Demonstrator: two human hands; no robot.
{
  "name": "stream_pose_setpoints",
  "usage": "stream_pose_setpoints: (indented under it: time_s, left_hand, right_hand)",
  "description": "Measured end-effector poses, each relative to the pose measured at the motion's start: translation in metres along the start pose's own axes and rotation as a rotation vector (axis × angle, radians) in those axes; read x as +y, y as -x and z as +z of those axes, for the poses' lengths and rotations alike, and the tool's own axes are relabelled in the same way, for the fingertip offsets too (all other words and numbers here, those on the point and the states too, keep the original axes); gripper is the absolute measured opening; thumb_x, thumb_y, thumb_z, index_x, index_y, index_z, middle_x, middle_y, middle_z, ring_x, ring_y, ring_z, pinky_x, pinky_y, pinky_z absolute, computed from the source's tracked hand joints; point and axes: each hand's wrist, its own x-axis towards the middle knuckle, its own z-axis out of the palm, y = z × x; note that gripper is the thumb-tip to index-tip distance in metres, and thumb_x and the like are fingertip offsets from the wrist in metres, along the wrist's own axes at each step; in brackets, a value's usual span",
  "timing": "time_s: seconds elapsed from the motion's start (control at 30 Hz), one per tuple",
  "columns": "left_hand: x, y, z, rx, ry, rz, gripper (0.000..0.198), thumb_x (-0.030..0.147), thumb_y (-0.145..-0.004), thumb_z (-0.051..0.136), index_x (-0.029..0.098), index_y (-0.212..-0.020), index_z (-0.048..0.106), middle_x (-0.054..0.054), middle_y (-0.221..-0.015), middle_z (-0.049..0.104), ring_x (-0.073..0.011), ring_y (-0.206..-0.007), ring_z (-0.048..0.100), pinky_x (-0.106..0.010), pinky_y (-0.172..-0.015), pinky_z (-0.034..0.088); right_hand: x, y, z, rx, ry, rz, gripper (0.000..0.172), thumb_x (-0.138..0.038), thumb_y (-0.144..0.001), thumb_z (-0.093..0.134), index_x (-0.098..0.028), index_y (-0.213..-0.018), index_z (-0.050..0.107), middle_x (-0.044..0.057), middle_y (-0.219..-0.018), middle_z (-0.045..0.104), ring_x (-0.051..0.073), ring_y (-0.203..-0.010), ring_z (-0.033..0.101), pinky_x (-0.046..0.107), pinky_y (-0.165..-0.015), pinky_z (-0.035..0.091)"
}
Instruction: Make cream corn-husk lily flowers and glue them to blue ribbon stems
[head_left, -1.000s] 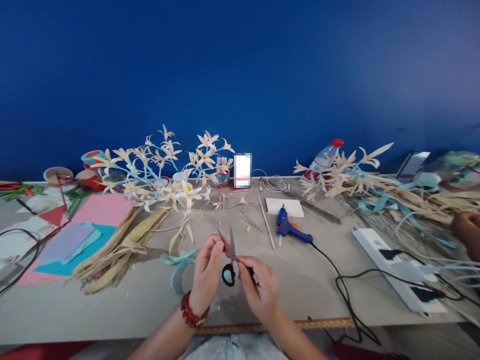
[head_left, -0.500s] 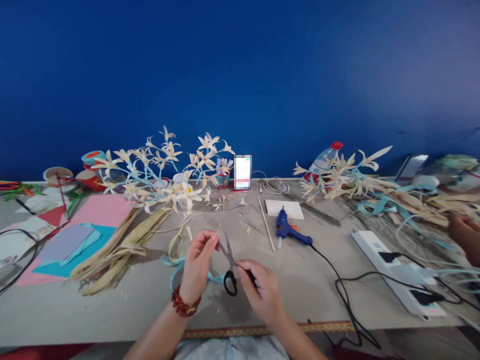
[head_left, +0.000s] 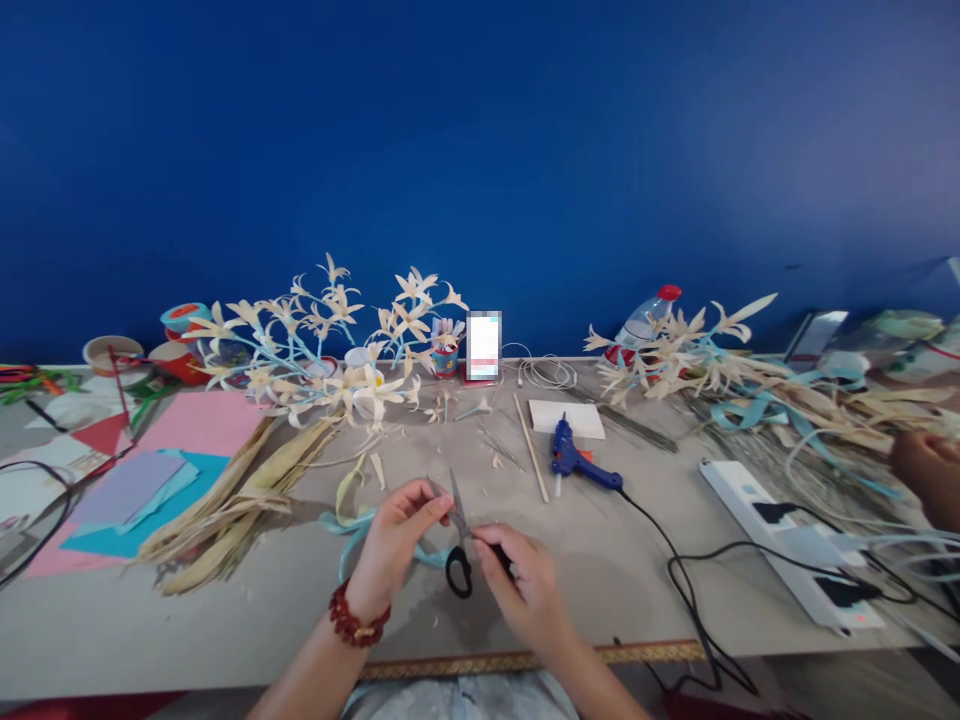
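Note:
A pair of open scissors point(head_left: 460, 525) with black handles is tilted up over the table. My right hand point(head_left: 525, 580) is closed around one handle; the other black loop hangs free. On one blade my left hand point(head_left: 405, 525) presses thumb and fingers together, with the blade's tip showing past them. Whether a small scrap is also pinched there I cannot make out. A red bead bracelet point(head_left: 358, 615) circles my left wrist. Light-blue ribbon point(head_left: 352, 545) curls on the table behind that hand, near a pale husk strip point(head_left: 350, 492).
Pale husk flowers point(head_left: 322, 340) stand at the back left, with more flowers point(head_left: 690, 350) at the right. Dried husks point(head_left: 225, 510) lie left beside coloured paper point(head_left: 202, 420). A blue glue gun point(head_left: 581, 460) and power strip point(head_left: 780, 560) sit right. Another person's hand point(head_left: 926, 470) is at the right edge.
My left fingers have moved right and down along the blade, from its tip closer to the pivot. My right hand still holds the scissors in about the same place.

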Motion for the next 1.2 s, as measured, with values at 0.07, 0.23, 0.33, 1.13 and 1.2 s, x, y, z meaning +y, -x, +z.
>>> stream_pose_setpoints:
  time_s: [0.07,0.23,0.33,1.13,1.2]
  left_hand:
    - [0.003,-0.006,-0.009,0.094,0.101,0.028,0.015,0.029,-0.078,0.069,0.016,-0.072,0.063,0.0,-0.07,0.061,-0.0127,-0.068,0.053,-0.025,-0.069,0.042]
    - [0.006,-0.012,-0.024,0.24,0.268,0.148,0.018,0.033,-0.079,0.067,0.019,-0.072,0.057,0.004,-0.068,0.052,-0.0112,-0.065,0.049,-0.025,-0.066,0.043]
    - [-0.003,-0.006,-0.013,0.086,0.211,0.054,0.035,0.037,-0.088,0.056,0.019,-0.059,0.045,0.005,-0.056,0.04,-0.0108,-0.053,0.038,-0.025,-0.056,0.039]
    - [-0.007,0.009,0.022,-0.1,0.142,-0.021,0.016,0.027,-0.079,0.07,0.016,-0.073,0.06,0.003,-0.06,0.055,-0.0091,-0.056,0.047,-0.021,-0.057,0.038]
    - [-0.005,0.009,0.025,-0.08,0.129,-0.028,0.016,0.028,-0.076,0.073,0.015,-0.074,0.062,0.003,-0.059,0.056,-0.0088,-0.054,0.048,-0.021,-0.055,0.038]
  right_hand:
    - [0.0,0.003,-0.004,-0.021,0.006,0.0,0.015,-0.022,-0.092,0.05,-0.018,-0.095,0.064,0.004,-0.081,0.069,0.015,-0.072,0.064,0.024,-0.068,0.044]
    - [0.003,0.013,-0.013,-0.017,-0.15,0.108,0.02,-0.028,-0.093,0.05,-0.018,-0.084,0.064,-0.002,-0.057,0.057,0.011,-0.052,0.053,0.022,-0.055,0.04]
    - [0.007,0.015,-0.01,0.001,-0.31,0.188,0.023,-0.033,-0.093,0.052,-0.017,-0.082,0.064,-0.003,-0.054,0.054,0.011,-0.05,0.05,0.022,-0.053,0.038]
    - [0.02,0.014,0.031,-0.319,-1.945,0.593,0.024,-0.036,-0.087,0.057,-0.019,-0.075,0.045,-0.012,-0.043,0.04,0.002,-0.031,0.009,0.01,-0.031,0.011]
    - [0.02,0.015,0.032,-0.308,-1.971,0.593,0.024,-0.035,-0.086,0.058,-0.019,-0.075,0.044,-0.012,-0.044,0.039,0.002,-0.031,0.009,0.01,-0.031,0.012]
